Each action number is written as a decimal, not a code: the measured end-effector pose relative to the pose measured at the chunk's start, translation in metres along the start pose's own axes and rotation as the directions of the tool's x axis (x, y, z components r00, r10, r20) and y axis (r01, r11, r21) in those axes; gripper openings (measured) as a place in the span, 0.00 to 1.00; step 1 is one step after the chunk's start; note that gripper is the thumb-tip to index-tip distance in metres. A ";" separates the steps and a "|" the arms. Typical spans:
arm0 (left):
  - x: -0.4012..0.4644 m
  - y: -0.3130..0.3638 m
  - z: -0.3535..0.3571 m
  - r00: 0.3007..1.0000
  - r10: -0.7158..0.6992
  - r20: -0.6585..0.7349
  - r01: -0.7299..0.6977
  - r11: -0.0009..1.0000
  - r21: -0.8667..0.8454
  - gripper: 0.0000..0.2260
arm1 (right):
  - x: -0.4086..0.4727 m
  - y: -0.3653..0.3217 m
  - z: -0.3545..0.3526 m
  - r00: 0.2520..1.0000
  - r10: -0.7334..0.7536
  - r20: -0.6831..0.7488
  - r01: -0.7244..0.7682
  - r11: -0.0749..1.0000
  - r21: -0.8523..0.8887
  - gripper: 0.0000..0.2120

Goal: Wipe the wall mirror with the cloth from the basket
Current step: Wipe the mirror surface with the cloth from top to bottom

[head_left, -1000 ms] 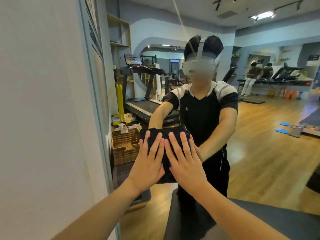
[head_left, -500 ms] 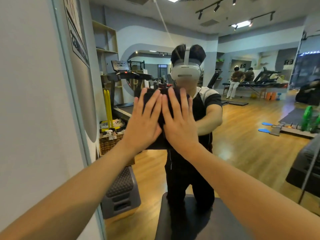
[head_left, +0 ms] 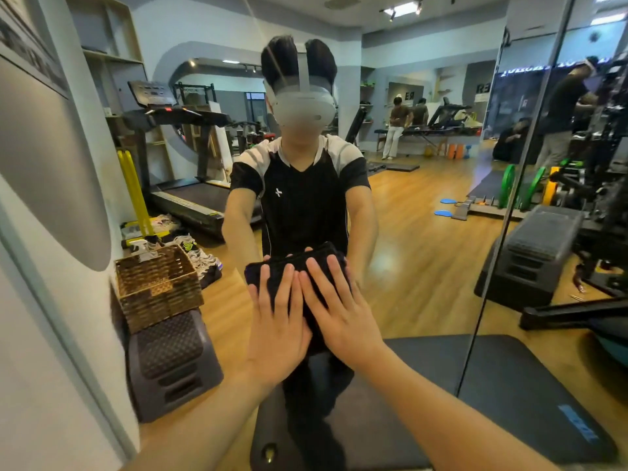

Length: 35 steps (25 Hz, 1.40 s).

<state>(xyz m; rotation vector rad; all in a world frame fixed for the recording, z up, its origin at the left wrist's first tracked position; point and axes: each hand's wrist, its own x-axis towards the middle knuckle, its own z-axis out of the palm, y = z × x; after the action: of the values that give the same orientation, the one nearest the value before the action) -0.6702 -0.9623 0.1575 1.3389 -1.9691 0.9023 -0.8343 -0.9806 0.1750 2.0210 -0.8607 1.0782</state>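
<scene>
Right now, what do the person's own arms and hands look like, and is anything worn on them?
Both forearms are bare, with no sleeve in view. The left hand and right hand carry no glove, ring or watch that I can see.

I get only the one head view, worn on the person's head and facing the wall mirror (head_left: 424, 266) straight on and slightly downward from arm's reach, close enough that both forearms run in from the bottom edge and the headset's reflection sits upper centre.
</scene>
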 end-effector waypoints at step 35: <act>0.078 0.189 0.054 0.941 0.296 -0.162 -0.286 0.955 0.078 0.28 | -0.132 0.142 -0.048 0.904 0.428 -0.013 -0.428 0.902 -0.059 0.30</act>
<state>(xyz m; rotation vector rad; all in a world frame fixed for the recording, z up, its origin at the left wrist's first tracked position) -0.8783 -0.9978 0.1461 0.9729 -2.0500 1.1746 -1.0248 -0.9893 0.1169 1.8231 -1.3657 1.2663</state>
